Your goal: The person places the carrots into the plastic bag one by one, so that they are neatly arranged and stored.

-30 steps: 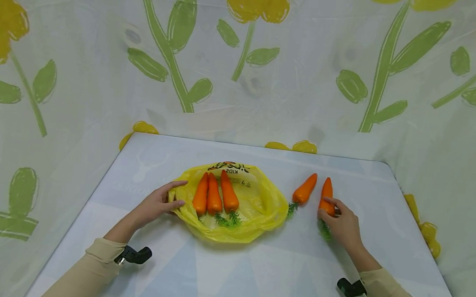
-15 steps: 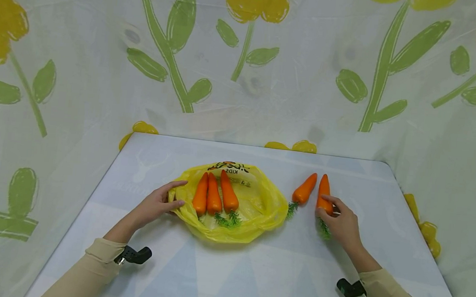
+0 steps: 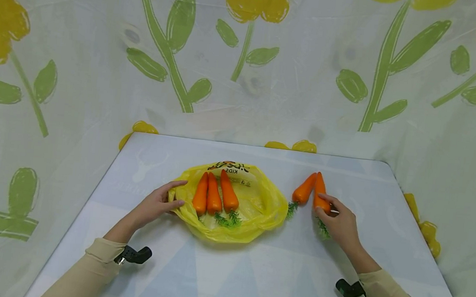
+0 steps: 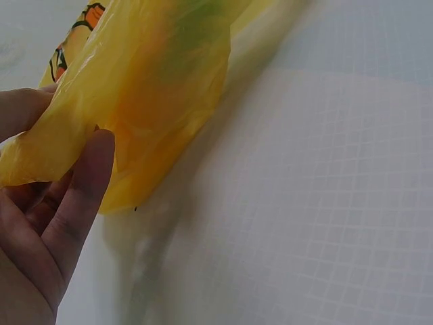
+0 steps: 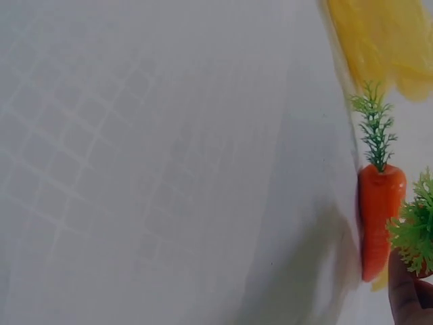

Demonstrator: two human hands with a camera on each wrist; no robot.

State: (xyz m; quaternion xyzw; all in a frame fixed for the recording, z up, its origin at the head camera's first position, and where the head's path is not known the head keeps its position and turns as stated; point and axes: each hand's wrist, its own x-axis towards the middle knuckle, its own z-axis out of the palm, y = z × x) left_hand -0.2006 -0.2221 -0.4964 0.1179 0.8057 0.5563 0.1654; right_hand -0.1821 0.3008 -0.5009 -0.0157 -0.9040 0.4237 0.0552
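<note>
My left hand (image 3: 157, 205) grips the left edge of a yellow plastic bag (image 3: 260, 207), its thumb and fingers about the film in the left wrist view. Three orange carrots (image 3: 214, 198) with green tops lie side by side in the bag's open mouth. On the right, my right hand (image 3: 342, 223) pinches a carrot (image 3: 320, 193) by its thick end, tip pointing to the back. Just left of it another carrot (image 3: 304, 189) lies on the table, the two tips close together. In the right wrist view only the held carrot's green top (image 5: 414, 227) shows clearly.
A pale table (image 3: 230, 280) with light blue triangles carries everything. Behind and at the sides hangs a curtain (image 3: 293, 101) printed with yellow flowers. A black wrist camera sits on each wrist, the left one (image 3: 135, 254) and the right one (image 3: 350, 289).
My right hand has shifted slightly left with its carrot, whose tip has swung left toward the neighbouring carrot. The left hand and the bag have stayed put.
</note>
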